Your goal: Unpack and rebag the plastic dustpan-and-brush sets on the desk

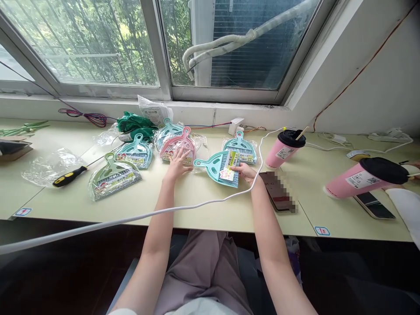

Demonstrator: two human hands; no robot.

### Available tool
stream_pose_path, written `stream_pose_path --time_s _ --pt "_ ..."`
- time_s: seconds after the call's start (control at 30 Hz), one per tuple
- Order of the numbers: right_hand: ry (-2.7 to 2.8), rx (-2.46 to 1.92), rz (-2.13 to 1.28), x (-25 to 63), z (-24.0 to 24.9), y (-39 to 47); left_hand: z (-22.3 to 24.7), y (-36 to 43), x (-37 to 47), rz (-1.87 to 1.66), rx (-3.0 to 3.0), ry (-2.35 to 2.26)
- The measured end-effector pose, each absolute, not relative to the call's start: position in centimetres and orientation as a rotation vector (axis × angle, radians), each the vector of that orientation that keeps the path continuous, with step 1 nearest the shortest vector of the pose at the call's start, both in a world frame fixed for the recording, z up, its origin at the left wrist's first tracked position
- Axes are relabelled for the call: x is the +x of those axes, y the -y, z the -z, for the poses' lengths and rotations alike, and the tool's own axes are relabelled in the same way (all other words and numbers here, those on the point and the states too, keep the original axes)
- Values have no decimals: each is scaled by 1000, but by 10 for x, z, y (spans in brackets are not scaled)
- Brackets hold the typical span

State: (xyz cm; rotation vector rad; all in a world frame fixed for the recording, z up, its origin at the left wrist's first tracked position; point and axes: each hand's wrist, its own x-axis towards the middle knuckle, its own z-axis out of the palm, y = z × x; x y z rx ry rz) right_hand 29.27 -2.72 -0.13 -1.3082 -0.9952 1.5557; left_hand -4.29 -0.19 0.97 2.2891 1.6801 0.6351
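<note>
My right hand point(246, 172) grips a teal dustpan and brush set point(215, 167) by its brush end, its handle pointing left. My left hand point(179, 162) lies with spread fingers on a wrapped pink dustpan set point(183, 141). Behind the pink one is a wrapped light blue set point(168, 130). Another teal set point(241, 146) in clear wrap lies just behind the held one. Left of my left hand are a wrapped teal set point(136, 151) and a wrapped green set point(113, 175).
A screwdriver point(69, 176) and clear plastic point(49, 166) lie left. Right are a pink cup point(282, 148), a phone point(278, 192), and another cup point(357, 180) beside a second phone point(376, 205). A white cable point(197, 205) crosses the view. A person's hand point(415, 168) shows far right.
</note>
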Motion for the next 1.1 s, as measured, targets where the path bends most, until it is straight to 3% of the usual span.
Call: stream_pose_path --time_s 0.3,0.87,1.1 --pt "916 -1282 -1567 291 -1 30 1 0 -40 -583 2451 -1741" --pt "949 -1207 -1640 283 -19 43 -13 6 -21 -897 2285 -1963" --pt "860 -1258 -1599 269 -15 37 -8 1 -24 -1316 2029 -1985"
